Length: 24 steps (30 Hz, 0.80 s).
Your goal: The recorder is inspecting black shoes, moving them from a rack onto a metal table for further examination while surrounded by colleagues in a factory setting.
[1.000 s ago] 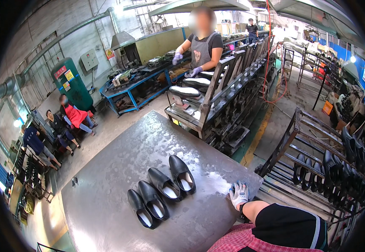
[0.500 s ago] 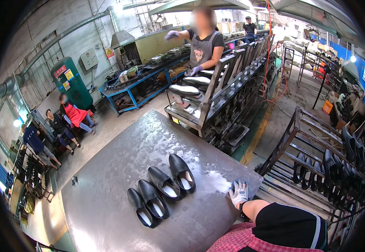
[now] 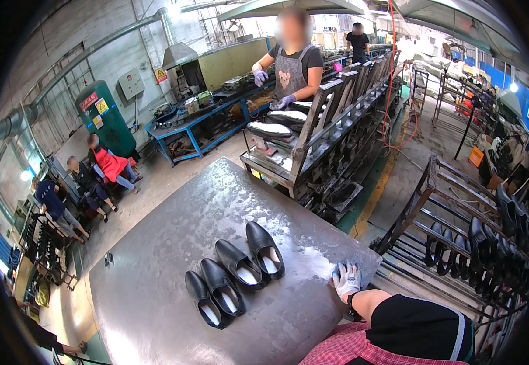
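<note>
My right hand [image 3: 346,278], in a pale work glove with bluish-grey fingertips, rests on the right corner of the metal table [image 3: 149,261]. Its fingers are stretched out, and it holds nothing. My left hand is out of the picture. Left of the gloved hand, several black slip-on shoes lie side by side in a slanted row on the tabletop. The nearest to my hand is the rightmost shoe [image 3: 265,250], some way off from it. Pale insoles show inside the shoes, and their toes point away from me.
Beyond the table, a co-worker [image 3: 292,73] in a grey apron stands at a conveyor line [image 3: 276,164] carrying shoes soles up. A metal rack [image 3: 425,188] with hanging black shoes stands at the right. Several people are at the left, near a green tank [image 3: 109,121].
The co-worker's outstretched hand has come down and inward toward the conveyor. Part of a dark-clothed person has appeared at the lower left. My right hand and the shoes stay put.
</note>
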Available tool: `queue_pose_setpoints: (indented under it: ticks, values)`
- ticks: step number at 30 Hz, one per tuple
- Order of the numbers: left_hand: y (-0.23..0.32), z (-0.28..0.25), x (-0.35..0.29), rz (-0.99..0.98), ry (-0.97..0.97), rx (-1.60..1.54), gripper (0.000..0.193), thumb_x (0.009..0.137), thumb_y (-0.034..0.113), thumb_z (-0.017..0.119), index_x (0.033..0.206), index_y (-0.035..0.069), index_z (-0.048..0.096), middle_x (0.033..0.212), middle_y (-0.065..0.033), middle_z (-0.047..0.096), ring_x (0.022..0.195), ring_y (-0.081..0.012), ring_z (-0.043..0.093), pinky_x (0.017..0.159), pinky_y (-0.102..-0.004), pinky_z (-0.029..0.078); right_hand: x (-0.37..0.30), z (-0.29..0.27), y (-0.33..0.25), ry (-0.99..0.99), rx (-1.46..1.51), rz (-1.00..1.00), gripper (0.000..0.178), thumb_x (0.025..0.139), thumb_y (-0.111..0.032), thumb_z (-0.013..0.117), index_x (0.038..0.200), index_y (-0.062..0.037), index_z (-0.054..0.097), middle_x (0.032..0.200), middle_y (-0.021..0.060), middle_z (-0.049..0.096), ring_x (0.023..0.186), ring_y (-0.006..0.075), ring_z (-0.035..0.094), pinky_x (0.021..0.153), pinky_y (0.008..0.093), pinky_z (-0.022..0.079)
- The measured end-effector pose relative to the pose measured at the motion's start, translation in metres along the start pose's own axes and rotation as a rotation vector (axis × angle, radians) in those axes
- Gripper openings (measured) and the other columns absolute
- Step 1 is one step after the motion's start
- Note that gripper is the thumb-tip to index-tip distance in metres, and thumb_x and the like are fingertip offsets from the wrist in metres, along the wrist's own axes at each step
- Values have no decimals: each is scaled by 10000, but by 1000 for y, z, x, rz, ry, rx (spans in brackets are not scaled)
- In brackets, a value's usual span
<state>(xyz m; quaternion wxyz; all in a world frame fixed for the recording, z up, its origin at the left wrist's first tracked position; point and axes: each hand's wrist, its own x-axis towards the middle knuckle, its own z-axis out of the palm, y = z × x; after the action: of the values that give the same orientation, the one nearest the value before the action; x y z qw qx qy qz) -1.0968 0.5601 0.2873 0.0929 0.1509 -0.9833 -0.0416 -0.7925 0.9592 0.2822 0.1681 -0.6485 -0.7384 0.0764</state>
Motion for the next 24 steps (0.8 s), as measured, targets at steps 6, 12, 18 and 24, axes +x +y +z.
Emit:
queue_pose_setpoints:
  ticks: [6, 12, 18, 24]
  values:
    - [2, -10, -3, 2, 10, 1, 540, 984, 406, 466, 1322, 6, 596, 1424, -240, 564, 1336, -438, 507, 1117, -568, 398, 1, -1, 0, -21, -21, 3, 550, 1002, -434, 531, 1428, -89, 572, 1561, 197, 469, 1425, 406, 436, 1249, 541, 235]
    - [-5, 13, 3, 4, 23, -1, 537, 981, 405, 472, 1318, 7, 598, 1418, -242, 568, 1332, -438, 511, 1114, -567, 400, 1, -1, -1, -13, -8, 9, 563, 1008, -457, 522, 1424, -80, 572, 1550, 198, 488, 1430, 380, 442, 1266, 534, 190]
    - [-12, 29, 5, 1, 31, 0, 534, 979, 405, 478, 1314, 8, 601, 1413, -243, 571, 1327, -437, 514, 1112, -566, 402, 0, 4, 1, 47, -4, -14, 527, 983, -419, 576, 1390, -84, 575, 1532, 199, 497, 1414, 406, 441, 1241, 564, 237]
    - [-13, 32, 7, 3, 41, 1, 530, 977, 404, 484, 1309, 8, 603, 1408, -244, 575, 1323, -437, 517, 1109, -566, 404, -1, 8, 2, 37, 1, -2, 556, 992, -439, 556, 1408, -69, 560, 1546, 198, 485, 1429, 408, 425, 1250, 561, 216]
